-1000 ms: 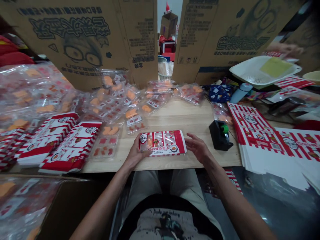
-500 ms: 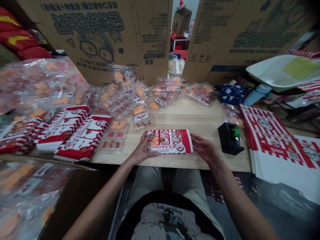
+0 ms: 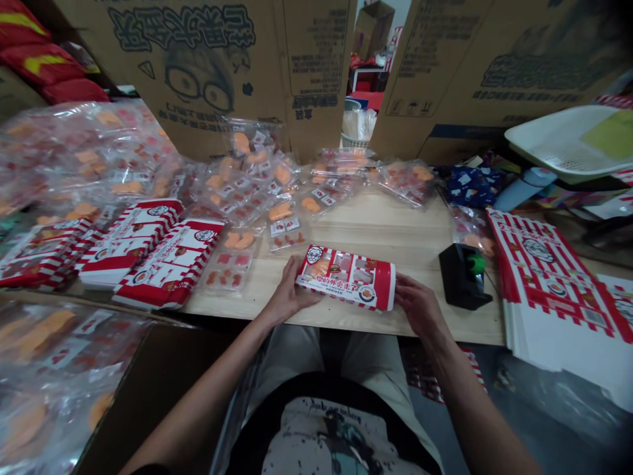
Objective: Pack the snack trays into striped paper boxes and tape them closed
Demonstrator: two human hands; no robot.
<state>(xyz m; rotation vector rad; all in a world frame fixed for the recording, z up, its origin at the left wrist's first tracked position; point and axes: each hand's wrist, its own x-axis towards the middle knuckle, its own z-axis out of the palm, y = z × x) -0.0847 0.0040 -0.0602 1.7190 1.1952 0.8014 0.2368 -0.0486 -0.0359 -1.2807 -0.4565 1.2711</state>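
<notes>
- Red-and-white printed carton [image 3: 346,277] sits tilted on the pale wooden tabletop [image 3: 366,227] in front of me, its clear window showing orange sweets.
- In the head view, my left hand [image 3: 291,293] holds the carton's left end, the fingers spread narrowly against its edge.
- My right hand [image 3: 420,307] meets the right end the same way, fingers curved at the corner. Pressing evenly from both ends keeps the carton steady and leaves the window uncrushed.
- Just beyond my right hand stands a black tape dispenser [image 3: 465,277] with a green core.
- To my left lie flat stacks of printed sleeves [image 3: 153,254]; further back are clear bags of orange sweets [image 3: 252,175].
- On my right lies a flat printed carton blank [image 3: 554,277].
</notes>
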